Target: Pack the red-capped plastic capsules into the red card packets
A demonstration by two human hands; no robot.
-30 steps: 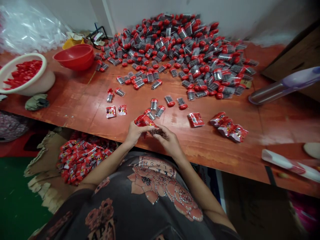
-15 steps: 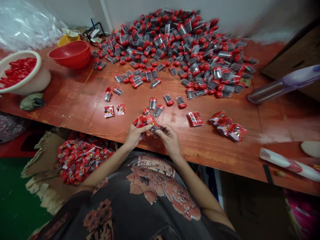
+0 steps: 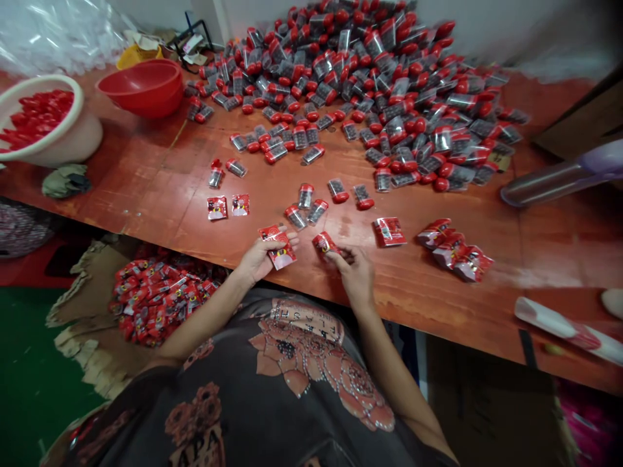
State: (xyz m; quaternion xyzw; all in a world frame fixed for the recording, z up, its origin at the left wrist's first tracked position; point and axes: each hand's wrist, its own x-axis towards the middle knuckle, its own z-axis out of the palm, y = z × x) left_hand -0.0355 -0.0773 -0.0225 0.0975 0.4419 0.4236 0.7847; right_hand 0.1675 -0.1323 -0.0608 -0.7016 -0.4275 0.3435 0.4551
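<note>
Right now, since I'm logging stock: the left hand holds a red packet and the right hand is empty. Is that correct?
Not quite: the head view shows the right hand isn't empty; its fingers pinch a small red item. The left hand does hold the red packet.

A glossy red-and-white printed sachet (image 3: 278, 248) and a shiny red packet (image 3: 324, 244) showed at the centre. Beneath them, a long orange-red wooden tabletop (image 3: 160, 175) carried streaky brown grain. At 12 o'clock lay a heap of clear tubes with red caps and dark contents (image 3: 360, 84). At 10 o'clock sat a round red plastic bowl (image 3: 141, 87) beside a cream plastic basin (image 3: 73, 133) of bright red pieces (image 3: 41, 110). At 6 o'clock, a dark grey T-shirt (image 3: 219, 389) bore salmon-pink flowers outlined in silver dots.
</note>
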